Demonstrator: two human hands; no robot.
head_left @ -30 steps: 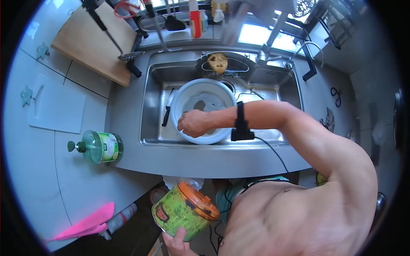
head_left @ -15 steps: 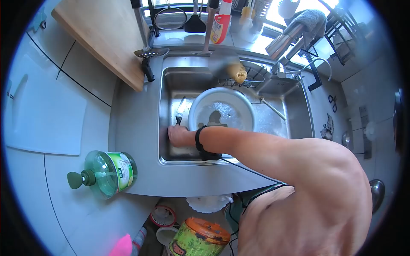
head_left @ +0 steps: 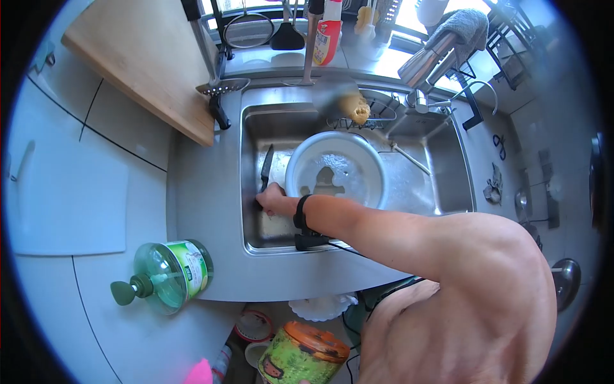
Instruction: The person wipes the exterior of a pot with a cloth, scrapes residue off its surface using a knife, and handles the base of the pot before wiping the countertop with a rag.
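Note:
My right hand (head_left: 274, 200) reaches across into the left side of the steel sink (head_left: 396, 224). Its fingers are closed round the black handle of a kitchen knife (head_left: 267, 165). The blade points away from me, close to the sink's left wall, and looks darker and narrower than a flat view of it would. Just right of the hand stands a round white basin (head_left: 291, 168) with shiny water and a dark patch inside. A black strap (head_left: 303, 211) with a cable circles my right wrist. My left hand does not show.
A sponge (head_left: 355, 109) sits on a wire rack (head_left: 384, 116) at the sink's back, near the faucet (head_left: 419, 101). A wooden cutting board (head_left: 144, 64) leans at the left. A green soap bottle (head_left: 173, 275) stands at the counter's front left. Below is a green-and-orange bin (head_left: 304, 352).
The right hand has gone from resting beside the knife's handle to being closed round it. The knife has turned, so its bright blade now looks dark. The whole view has shifted slightly.

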